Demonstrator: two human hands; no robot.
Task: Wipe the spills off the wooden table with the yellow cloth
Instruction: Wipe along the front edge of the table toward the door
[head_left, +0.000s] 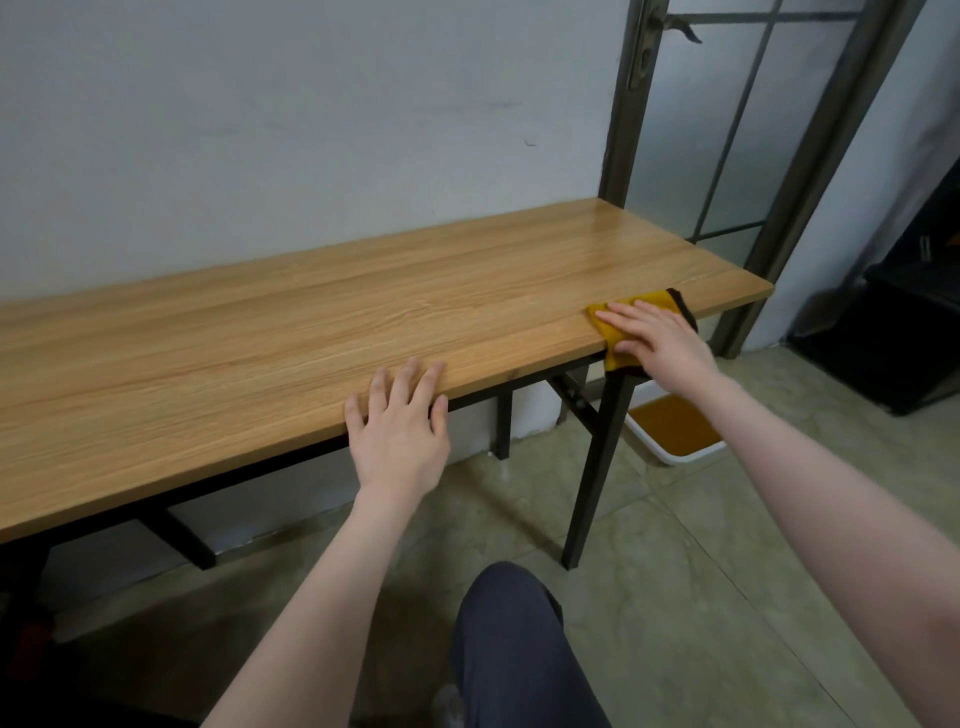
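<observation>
1. Your right hand (657, 340), fingers flat, presses the yellow cloth (613, 353) at the counter's (260, 353) near right edge, likely to push spill off.
2. Your left hand (400, 426) rests flat and empty on the near edge, probably bracing.

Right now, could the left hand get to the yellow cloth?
Probably yes: the left hand rests flat on the table edge, bare wood between, though the right hand covers the cloth.
</observation>
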